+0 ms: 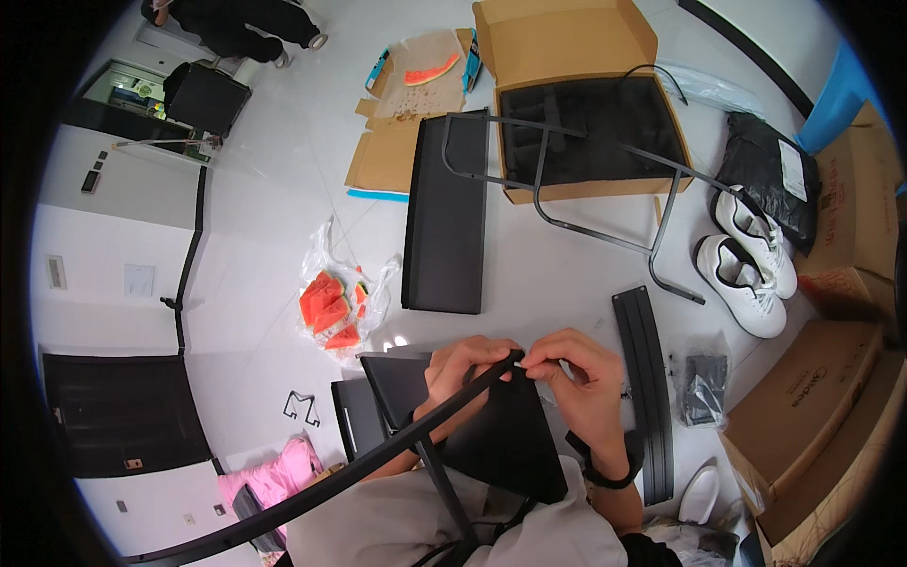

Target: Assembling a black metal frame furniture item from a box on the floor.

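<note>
My left hand (455, 370) is closed around the end of a long black metal tube (378, 455), which runs from the lower left up to the middle. Close beside it, the fingers of my right hand (578, 373) pinch at the tube's tip. Something small and pale shows between those fingertips, too small to name. Below both hands a black panel (510, 444) lies over my lap, and a thinner bar branches down from the tube across it. The fingers partly cover the tube's end.
A black bent-tube frame (540, 180) leans over an open cardboard box (576, 194). Nearby lie a long black panel (444, 236), a slotted black strip (647, 397), watermelon pieces (326, 304) on plastic, and white shoes (746, 283). Cardboard boxes (803, 406) stand right. Another person (236, 28) is far left.
</note>
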Demonstrator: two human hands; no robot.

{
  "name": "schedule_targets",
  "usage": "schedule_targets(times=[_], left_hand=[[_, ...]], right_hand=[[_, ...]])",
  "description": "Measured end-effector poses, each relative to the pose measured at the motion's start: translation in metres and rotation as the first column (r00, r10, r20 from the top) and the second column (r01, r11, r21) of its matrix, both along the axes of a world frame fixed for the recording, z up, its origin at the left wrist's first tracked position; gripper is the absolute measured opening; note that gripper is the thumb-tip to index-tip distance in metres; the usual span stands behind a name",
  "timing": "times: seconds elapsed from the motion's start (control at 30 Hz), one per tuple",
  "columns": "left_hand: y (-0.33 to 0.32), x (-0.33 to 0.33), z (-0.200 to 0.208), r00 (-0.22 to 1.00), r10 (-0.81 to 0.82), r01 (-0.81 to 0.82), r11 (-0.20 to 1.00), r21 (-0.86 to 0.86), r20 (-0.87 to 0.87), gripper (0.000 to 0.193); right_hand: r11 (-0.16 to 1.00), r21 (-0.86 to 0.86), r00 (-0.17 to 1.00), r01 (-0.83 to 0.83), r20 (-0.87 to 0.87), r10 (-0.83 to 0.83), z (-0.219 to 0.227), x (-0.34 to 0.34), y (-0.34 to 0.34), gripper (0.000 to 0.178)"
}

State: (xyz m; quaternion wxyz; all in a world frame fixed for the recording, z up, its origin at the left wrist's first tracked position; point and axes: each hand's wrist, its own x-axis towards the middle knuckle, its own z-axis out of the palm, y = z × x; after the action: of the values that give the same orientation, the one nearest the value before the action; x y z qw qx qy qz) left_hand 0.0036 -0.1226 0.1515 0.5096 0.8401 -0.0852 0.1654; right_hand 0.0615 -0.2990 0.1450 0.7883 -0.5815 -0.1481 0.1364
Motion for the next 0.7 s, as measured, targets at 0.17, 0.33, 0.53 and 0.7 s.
schedule_targets(times=[0.17, 0.33, 0.53, 0.7], left_hand=[[0.001, 0.004, -0.001, 0.999, -0.019, 0.018, 1.0, 0.021, 0.046, 0.02], [0.004, 0.001, 0.008, 1.0, 0.026, -0.027, 1.0, -0.017, -0.017, 0.022], [0.004, -0.002, 0.013, 0.997, 0.06, -0.062, 0.997, -0.047, -0.041, 0.024], [0.001, -0.004, 0.005, 0.995, 0.049, -0.055, 0.996, -0.068, -0.085, 0.033]], right_hand=[[1.0, -0.027, 0.999, -0.015, 0.044, 0.016, 0.006, -0.002, 0.001, 0.017], [0.963, 0.268, 0.923, 0.024, -0.376, 0.082, -0.002, 0.0, -0.019, 0.013], [0.967, -0.096, 0.944, -0.235, -0.258, 0.204, -0.017, -0.009, -0.022, 0.018], [0.909, -0.318, 0.954, -0.27, 0.041, 0.297, -0.005, -0.023, 0.0, 0.032]])
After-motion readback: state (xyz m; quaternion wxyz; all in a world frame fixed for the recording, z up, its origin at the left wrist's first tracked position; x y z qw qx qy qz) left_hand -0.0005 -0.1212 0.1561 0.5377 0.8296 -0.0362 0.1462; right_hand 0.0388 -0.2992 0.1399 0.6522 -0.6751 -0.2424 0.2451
